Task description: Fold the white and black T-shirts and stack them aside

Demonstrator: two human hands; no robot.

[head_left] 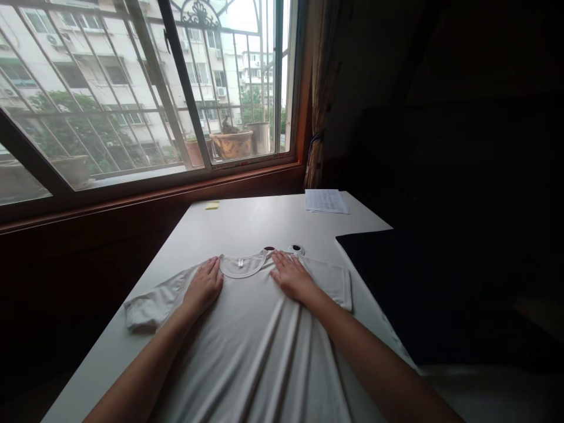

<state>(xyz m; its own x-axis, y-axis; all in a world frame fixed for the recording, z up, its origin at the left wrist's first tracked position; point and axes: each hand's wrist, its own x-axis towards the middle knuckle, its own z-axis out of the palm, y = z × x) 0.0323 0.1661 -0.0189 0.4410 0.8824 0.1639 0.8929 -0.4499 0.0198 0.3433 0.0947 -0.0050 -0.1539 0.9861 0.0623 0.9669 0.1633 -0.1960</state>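
Observation:
A white short-sleeved T-shirt (238, 329) lies spread on the white table, its neckline toward the far end and its body reaching the lower edge of the view. My left hand (206, 284) rests flat on the left shoulder, beside the collar. On the right shoulder, close to the collar, my right hand (289, 274) lies with fingers stretched out. Neither hand grips the fabric. Long creases run down the shirt below my right hand. Both sleeves stick out to the sides, the left one partly bunched.
Printed papers (326, 201) and a yellow sticky note (212, 205) lie at the far end of the white table (255, 220). A round hole fitting (296, 249) shows behind the collar. Beyond stands a barred window; a dark surface borders the right.

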